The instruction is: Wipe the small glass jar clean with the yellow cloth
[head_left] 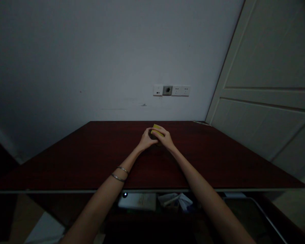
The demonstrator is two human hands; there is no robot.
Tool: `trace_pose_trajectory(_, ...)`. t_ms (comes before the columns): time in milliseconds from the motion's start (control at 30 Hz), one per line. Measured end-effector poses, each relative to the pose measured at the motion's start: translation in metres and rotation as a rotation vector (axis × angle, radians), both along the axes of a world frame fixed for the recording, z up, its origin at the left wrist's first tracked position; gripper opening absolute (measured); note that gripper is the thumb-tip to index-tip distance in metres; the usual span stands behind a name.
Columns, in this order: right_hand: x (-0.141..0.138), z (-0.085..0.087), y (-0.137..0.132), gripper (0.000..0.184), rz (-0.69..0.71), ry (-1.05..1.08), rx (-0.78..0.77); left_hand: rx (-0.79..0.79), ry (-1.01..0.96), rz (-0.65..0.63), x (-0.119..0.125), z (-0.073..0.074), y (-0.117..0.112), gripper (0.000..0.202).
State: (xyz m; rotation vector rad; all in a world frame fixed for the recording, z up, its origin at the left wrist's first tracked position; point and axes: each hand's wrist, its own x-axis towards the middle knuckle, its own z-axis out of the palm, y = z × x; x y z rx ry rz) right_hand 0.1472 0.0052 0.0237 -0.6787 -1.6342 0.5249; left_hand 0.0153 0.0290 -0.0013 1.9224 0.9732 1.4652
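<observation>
1. Grey wall [117, 61] backs a dark red table [91, 156], its far edge against the wall, a pale door [266, 74] beyond its right side.
2. Both hands meet over the table's middle, nearer the far edge. The right hand [167, 138] grips a yellow block [156, 126], fingers above, thumb below; this probably keeps it steady.
3. The left hand [145, 140] curls close against it, perhaps as support; whether it clamps anything, I cannot tell.
4. Tabletop stretches widely to either side, leaving sideways room; the wall limits forward reach, and the near edge lies under the forearms.
</observation>
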Motion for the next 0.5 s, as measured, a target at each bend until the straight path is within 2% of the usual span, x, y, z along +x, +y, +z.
trace_pose_trajectory(233, 0.004, 0.002, 0.012, 0.038, 0.037, 0.285, -0.276, -0.082, -0.041, -0.102, 0.005, 0.006, -0.008, 0.071)
trace_pose_trajectory(300, 0.005, 0.003, 0.011, 0.037, 0.042, 0.282, -0.259, -0.114, -0.092, -0.127, 0.006, 0.008, -0.01, 0.068)
trace_pose_trajectory(500, 0.007, 0.005, 0.004, 0.028, 0.082, 0.109, -0.059, -0.204, -0.239, -0.152, 0.006, 0.013, -0.008, 0.059)
